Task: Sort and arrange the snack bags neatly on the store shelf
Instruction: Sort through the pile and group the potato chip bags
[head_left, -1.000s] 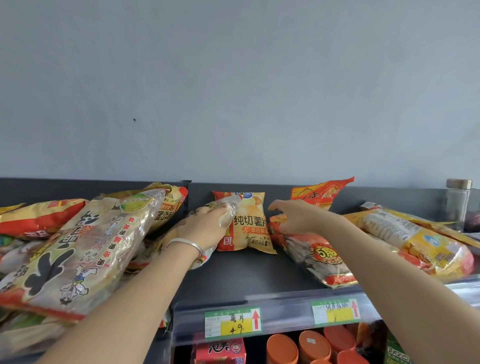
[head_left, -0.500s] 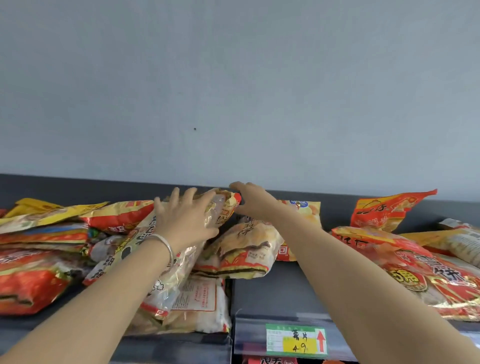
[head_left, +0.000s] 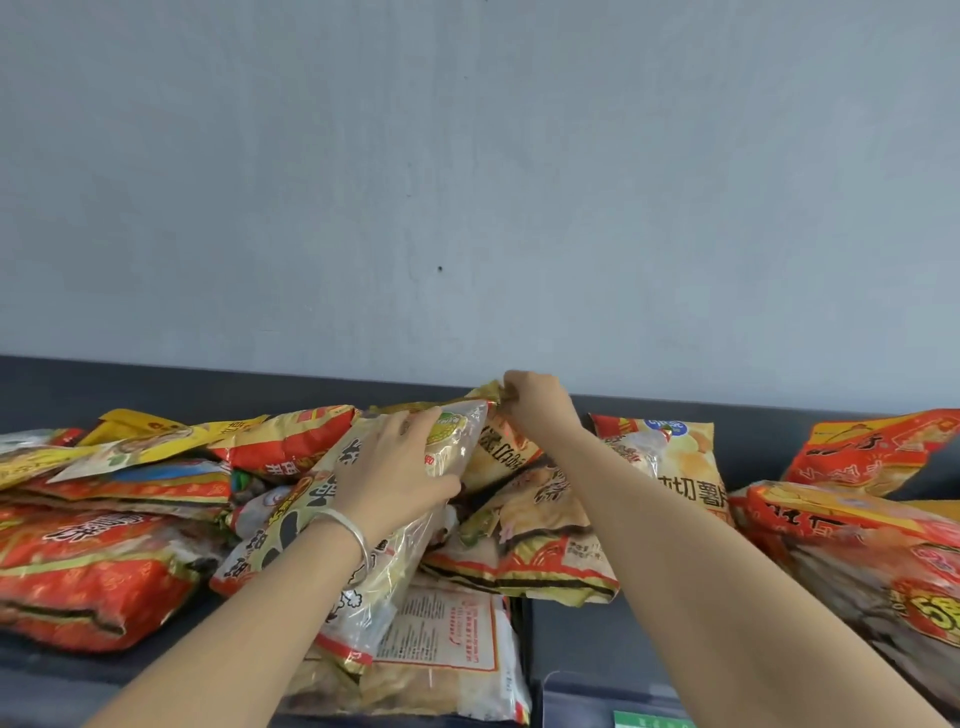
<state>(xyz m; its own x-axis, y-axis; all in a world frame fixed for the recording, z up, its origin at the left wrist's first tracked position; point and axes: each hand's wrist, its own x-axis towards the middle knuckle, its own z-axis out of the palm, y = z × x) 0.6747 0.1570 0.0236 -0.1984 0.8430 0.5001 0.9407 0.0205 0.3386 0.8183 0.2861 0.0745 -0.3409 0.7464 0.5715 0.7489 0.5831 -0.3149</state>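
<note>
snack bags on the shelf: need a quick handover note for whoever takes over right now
Left hand: holds the clear bag with black characters, tilted on the centre pile, fingers spread on its face, thumb round its right edge.
Right hand: pinches the top corner of a yellow bag just behind the clear one.
Bags: red bags heaped at left, more at right; potato chip bag toward the back of the shelf.
Done: nothing looks lined up; bags overlap at all angles.
Left: probably pull the centre pile apart, group like bags, set them in rows.
</note>
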